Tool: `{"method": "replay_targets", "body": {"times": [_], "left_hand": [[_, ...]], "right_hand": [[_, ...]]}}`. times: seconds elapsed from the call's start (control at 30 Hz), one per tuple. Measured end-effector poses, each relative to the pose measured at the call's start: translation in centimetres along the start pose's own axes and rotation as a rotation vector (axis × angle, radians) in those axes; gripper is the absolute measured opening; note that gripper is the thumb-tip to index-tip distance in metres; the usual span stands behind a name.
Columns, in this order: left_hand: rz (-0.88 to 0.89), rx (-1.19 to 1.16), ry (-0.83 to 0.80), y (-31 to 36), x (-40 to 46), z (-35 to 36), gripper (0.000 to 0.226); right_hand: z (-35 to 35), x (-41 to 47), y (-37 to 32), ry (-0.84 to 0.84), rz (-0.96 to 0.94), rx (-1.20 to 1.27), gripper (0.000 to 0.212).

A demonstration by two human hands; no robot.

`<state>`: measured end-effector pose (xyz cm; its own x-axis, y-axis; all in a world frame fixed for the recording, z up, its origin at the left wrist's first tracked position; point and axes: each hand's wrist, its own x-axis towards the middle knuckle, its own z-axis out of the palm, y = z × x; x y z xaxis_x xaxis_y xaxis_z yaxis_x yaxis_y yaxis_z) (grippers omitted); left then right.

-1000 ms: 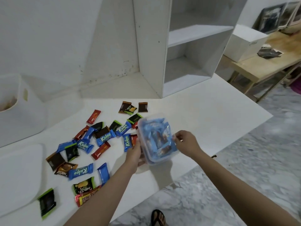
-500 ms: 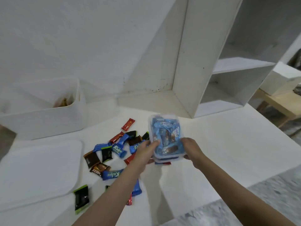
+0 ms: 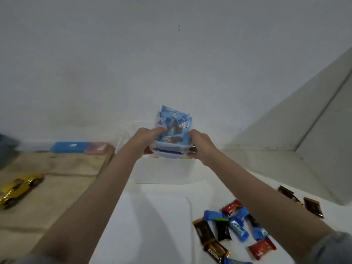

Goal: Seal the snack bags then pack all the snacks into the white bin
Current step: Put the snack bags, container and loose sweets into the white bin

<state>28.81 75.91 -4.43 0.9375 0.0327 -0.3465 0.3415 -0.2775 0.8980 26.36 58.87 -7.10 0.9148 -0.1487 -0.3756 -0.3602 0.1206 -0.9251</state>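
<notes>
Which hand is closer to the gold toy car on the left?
Left. The left hand grips the clear snack container on the side toward the gold toy car; the right hand grips the far side. Both are well above the car.

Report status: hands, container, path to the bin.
Both hands, left hand and right hand, grip the clear snack container. Held above the white bin. Nothing blocking.

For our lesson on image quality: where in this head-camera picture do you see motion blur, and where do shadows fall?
Head view: motion blur smears the left edge, the gold toy car most; the clear snack container between the left hand and right hand stays fairly sharp. Soft arm shadows fall on the white table; light is even, with no glare.
</notes>
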Motion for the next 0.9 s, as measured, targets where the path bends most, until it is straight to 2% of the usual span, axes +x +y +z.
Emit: {"method": "replay_targets", "body": {"times": [0.07,0.17,0.23,0.4,0.5,0.63,0.77,0.83,0.9], "left_hand": [[0.009,0.076,0.031,-0.2,3.0,-3.5,0.059],[-0.007,0.207,0.025,-1.5,6.9,-6.6,0.063],[-0.015,0.293,-0.004,-2.6,8.8,-7.4,0.051],[-0.037,0.54,-0.134,-5.8,13.3,-7.1,0.029],[0.003,0.742,-0.216,-6.6,15.2,-6.3,0.039],[-0.036,0.992,-0.281,-8.5,17.8,-5.0,0.041],[-0.06,1.046,-0.114,-10.0,18.1,-4.1,0.047],[0.013,1.028,-0.014,-10.0,17.8,-4.0,0.053],[0.084,0.999,0.056,-9.6,16.9,-4.0,0.054]], "right_hand": [[4.3,2.6,-0.1,-0.073,0.074,0.083,0.016],[8.6,6.7,0.9,-0.159,0.169,0.108,0.025],[10.2,9.5,1.9,-0.194,0.238,0.067,0.027],[11.7,14.8,4.7,-0.339,0.399,-0.025,0.032],[11.4,17.1,6.5,-0.404,0.482,-0.031,0.036],[11.3,18.1,7.7,-0.398,0.516,-0.098,0.03],[11.9,17.7,8.1,-0.391,0.517,-0.217,0.03],[12.1,17.0,7.3,-0.364,0.436,-0.289,0.023],[11.7,15.5,5.9,-0.287,0.264,-0.387,0.017]]}}
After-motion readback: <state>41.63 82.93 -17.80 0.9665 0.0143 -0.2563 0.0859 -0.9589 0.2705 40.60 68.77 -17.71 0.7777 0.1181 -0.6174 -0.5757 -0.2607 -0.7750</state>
